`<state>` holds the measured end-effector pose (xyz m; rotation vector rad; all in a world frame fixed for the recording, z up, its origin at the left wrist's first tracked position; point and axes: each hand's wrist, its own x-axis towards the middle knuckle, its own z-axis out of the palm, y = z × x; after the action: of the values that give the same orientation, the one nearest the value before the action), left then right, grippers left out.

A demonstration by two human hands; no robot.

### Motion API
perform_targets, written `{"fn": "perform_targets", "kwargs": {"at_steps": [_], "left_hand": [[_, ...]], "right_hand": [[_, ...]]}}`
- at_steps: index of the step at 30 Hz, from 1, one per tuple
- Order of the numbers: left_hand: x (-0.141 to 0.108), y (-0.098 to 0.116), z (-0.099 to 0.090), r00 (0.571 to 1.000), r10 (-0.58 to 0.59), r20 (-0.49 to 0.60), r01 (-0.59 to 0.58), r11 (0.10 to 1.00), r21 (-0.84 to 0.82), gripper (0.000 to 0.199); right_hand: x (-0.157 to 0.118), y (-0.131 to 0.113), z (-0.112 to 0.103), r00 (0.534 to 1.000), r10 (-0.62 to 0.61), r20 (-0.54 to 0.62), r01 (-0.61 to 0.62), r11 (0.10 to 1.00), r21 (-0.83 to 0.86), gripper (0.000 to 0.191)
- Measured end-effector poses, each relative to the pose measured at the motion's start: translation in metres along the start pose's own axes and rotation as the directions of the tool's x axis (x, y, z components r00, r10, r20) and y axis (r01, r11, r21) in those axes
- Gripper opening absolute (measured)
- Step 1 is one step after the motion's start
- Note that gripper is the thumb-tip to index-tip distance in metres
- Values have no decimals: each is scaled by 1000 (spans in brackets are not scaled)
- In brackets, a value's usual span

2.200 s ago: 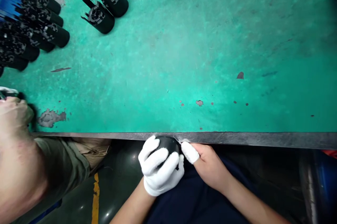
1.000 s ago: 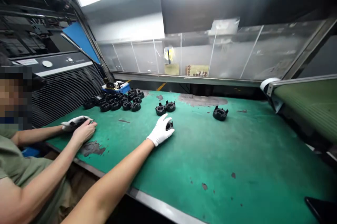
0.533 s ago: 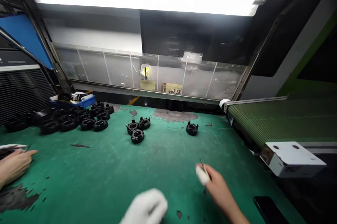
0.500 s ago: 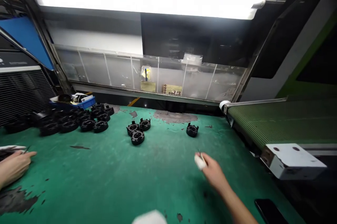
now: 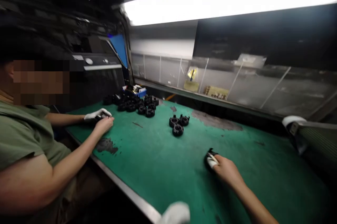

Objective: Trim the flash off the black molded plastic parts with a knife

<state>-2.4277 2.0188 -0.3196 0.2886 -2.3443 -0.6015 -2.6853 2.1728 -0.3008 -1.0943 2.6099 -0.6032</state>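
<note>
My right hand (image 5: 228,170), with white covering on a fingertip, is closed at the right of the green mat. Its fingers grip a black ring-shaped part (image 5: 209,154) that has an upright tab. A thin pale stick-like tool (image 5: 213,158) also lies between the fingers; its kind is unclear. My left hand (image 5: 176,213), in a white glove, shows blurred at the bottom edge, and its fingers cannot be made out. Beyond my hands, three similar black ring-shaped parts (image 5: 178,130) sit close together on the mat.
A co-worker (image 5: 23,139) sits at the left, hands on a small dark piece. Many black parts (image 5: 131,103) are heaped at the back left beside a blue tray (image 5: 140,92). A conveyor (image 5: 319,139) borders the right, and a clear divided rack (image 5: 168,71) stands behind.
The view has swung left, bringing the co-worker into sight. My right hand has taken hold of the lone black ring-shaped part, which stood apart on the mat before.
</note>
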Motion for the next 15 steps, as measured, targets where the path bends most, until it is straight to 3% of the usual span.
{"fn": "perform_targets", "kwargs": {"at_steps": [3, 6, 8, 11, 15], "left_hand": [[-26, 18, 45, 986, -103, 131, 115, 989, -88, 91], [-27, 23, 72, 950, -70, 303, 139, 968, -211, 87], [-20, 22, 76, 936, -82, 341, 171, 956, -237, 87], [-14, 23, 71, 912, -84, 402, 199, 946, -254, 96], [-16, 28, 65, 875, -15, 484, 166, 948, -271, 98]], "right_hand": [[-72, -42, 37, 985, -114, 133, 97, 987, 126, 22], [-124, -58, 35, 956, -226, 188, 142, 914, 380, 28], [-144, -45, 18, 967, -215, 136, 123, 862, 493, 36], [-157, -5, -5, 992, -114, 45, 87, 911, 403, 37], [-157, 30, -13, 974, -150, 168, 117, 974, 192, 38]]}}
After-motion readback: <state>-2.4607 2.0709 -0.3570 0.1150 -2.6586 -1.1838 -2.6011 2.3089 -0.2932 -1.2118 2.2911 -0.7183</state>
